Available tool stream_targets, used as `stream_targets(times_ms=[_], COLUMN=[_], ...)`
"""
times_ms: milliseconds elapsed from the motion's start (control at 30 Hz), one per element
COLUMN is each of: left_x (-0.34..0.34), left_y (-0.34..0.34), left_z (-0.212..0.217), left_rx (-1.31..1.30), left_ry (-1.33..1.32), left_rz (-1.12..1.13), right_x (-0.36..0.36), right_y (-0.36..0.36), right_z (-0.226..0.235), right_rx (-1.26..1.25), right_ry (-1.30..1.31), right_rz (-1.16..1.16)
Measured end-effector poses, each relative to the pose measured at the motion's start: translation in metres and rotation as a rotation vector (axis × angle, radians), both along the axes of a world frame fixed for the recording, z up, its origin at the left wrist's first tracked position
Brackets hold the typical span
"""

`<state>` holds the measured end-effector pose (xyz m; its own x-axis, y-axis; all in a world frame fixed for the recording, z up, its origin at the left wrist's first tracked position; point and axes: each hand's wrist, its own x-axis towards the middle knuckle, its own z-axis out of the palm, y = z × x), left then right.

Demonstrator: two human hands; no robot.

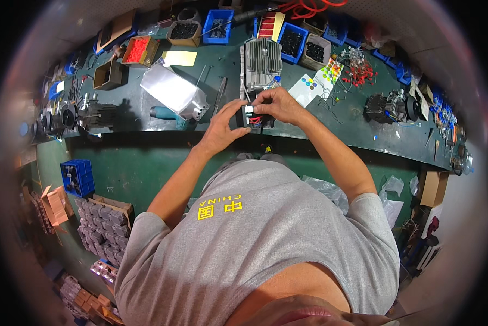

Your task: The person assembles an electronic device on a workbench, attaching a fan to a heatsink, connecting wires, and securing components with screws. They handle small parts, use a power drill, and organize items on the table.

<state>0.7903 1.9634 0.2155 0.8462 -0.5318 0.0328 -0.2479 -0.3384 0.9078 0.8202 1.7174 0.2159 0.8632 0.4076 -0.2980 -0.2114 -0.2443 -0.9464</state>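
A grey finned metal housing (263, 57) lies on the bench in front of me, its near end dark with red wires (256, 120). My right hand (279, 106) pinches a small white connector (249, 109) over that near end. From the left, my left hand (226, 129) rests against the dark end; its fingertips are close to the connector and its thumb is stretched out apart. Whether the left fingertips also touch the connector, I cannot tell. Left of the housing lies a smooth silver metal cover (170, 88), with a teal-handled tool (164, 113) beside it.
Blue bins (218, 27) and boxes of small parts line the back, including a box of red pieces (138, 50). Other motor units stand left (98, 115) and right (385, 107). Sticker sheets (303, 89) and red-tipped wires (359, 68) lie right of the housing.
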Motion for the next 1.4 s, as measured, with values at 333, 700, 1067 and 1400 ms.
stream_targets(times_ms=[333,700,1067,1400], left_x=[0.005,-0.006,0.105,0.133], left_y=[-0.012,-0.025,-0.154,-0.182], left_z=[0.005,0.021,-0.012,-0.012], left_rx=[0.007,0.159,0.601,0.403], left_ry=[0.002,0.027,-0.632,-0.435], left_rz=[-0.064,-0.095,-0.441,-0.379], right_x=[-0.005,-0.033,-0.054,-0.077], right_y=[-0.002,0.002,-0.003,-0.044], right_z=[0.014,-0.009,-0.016,-0.009], right_rx=[0.036,0.035,-0.410,0.015], right_ry=[0.039,0.138,-0.231,-0.180], right_rz=[-0.069,-0.039,0.141,-0.218])
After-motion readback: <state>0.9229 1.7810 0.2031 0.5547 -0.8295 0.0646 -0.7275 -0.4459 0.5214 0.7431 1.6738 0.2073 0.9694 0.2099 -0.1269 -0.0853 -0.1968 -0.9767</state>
